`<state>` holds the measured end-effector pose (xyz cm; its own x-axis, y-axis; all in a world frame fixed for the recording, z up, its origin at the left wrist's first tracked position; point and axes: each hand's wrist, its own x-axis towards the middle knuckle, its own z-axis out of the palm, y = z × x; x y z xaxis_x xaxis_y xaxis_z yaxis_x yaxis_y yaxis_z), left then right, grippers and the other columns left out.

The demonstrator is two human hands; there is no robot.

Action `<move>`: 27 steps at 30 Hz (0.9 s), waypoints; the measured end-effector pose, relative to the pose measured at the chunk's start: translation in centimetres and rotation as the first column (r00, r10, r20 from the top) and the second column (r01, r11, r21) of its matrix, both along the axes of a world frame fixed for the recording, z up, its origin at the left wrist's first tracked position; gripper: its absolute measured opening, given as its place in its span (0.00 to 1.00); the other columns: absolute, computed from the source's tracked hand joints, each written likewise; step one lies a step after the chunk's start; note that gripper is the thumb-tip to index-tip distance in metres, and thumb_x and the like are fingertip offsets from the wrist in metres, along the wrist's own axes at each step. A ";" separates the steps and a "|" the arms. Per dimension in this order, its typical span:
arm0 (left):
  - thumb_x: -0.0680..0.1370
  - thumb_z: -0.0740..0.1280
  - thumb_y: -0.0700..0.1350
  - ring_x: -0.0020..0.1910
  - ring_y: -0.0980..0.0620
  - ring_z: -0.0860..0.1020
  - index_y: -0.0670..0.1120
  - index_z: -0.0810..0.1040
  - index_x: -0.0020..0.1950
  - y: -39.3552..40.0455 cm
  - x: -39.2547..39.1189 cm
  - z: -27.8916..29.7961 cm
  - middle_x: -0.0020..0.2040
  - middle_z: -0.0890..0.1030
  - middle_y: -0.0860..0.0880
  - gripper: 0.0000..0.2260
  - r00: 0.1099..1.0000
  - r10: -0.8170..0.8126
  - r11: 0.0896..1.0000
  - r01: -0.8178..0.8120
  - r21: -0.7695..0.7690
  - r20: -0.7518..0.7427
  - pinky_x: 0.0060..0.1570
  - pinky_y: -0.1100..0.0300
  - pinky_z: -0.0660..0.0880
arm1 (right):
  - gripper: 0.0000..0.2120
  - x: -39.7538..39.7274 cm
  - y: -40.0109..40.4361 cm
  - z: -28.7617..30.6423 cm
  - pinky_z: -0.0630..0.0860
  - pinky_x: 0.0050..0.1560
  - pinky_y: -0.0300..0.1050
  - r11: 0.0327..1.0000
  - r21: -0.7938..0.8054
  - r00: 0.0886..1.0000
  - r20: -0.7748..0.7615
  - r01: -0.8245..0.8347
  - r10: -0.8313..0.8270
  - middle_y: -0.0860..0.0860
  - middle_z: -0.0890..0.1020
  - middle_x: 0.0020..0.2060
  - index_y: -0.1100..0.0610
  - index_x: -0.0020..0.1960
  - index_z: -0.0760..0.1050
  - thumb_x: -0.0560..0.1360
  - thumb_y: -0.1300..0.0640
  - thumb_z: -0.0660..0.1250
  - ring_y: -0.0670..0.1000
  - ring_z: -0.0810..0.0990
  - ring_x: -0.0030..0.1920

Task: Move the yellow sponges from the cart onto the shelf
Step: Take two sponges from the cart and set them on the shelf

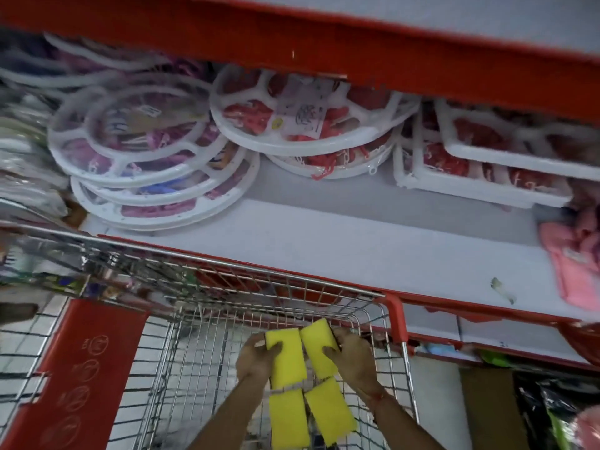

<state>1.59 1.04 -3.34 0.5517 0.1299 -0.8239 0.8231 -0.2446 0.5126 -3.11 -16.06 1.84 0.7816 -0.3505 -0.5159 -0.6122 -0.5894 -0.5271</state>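
Observation:
I look down into a wire shopping cart (227, 287) with red trim, parked against a white shelf (324, 241) edged in red. My left hand (255, 355) grips a long yellow sponge strip (287, 358), and my right hand (352, 355) grips a second yellow sponge strip (319, 347). Both strips are held side by side above the cart's basket. Each strip has a lower section hanging below a band, the left one (289, 420) and the right one (331, 410). The hands are close together, below the shelf's front edge.
Round white hanger racks (156, 164) in plastic wrap are stacked at the shelf's back left and middle. Square white racks (480, 167) lie at the back right. Pink cloths (574, 254) sit at the shelf's right end. A red-edged upper shelf (324, 43) overhangs. The cart's red child-seat flap (81, 368) is at left.

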 end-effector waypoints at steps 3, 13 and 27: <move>0.73 0.72 0.39 0.55 0.39 0.79 0.41 0.76 0.62 1.0 0.4 7.9 0.60 0.80 0.38 0.19 0.994 0.000 0.995 0.012 -0.103 0.114 0.59 0.41 0.76 | 0.14 -0.6 0.2 3.6 0.81 0.47 0.43 0.997 0.067 0.997 0.062 0.049 -0.053 0.55 0.86 0.48 0.59 0.54 0.80 0.70 0.56 0.73 0.51 0.84 0.44; 0.71 0.73 0.38 0.42 0.43 0.80 0.35 0.74 0.59 3.7 2.0 22.5 0.45 0.82 0.41 0.19 0.917 -0.078 0.945 0.193 -0.264 0.392 0.47 0.49 0.79 | 0.18 -1.5 -0.7 16.9 0.80 0.39 0.32 0.875 0.424 0.910 0.222 0.234 -0.351 0.58 0.84 0.46 0.66 0.55 0.79 0.66 0.62 0.76 0.49 0.83 0.40; 0.73 0.71 0.42 0.33 0.54 0.83 0.41 0.80 0.55 0.0 9.3 41.5 0.40 0.85 0.47 0.12 0.712 -0.089 0.840 0.429 -0.331 0.697 0.29 0.65 0.79 | 0.13 2.0 -5.1 38.4 0.82 0.38 0.37 0.784 0.621 0.767 0.505 -0.004 -0.396 0.60 0.86 0.47 0.64 0.53 0.81 0.70 0.60 0.72 0.53 0.86 0.44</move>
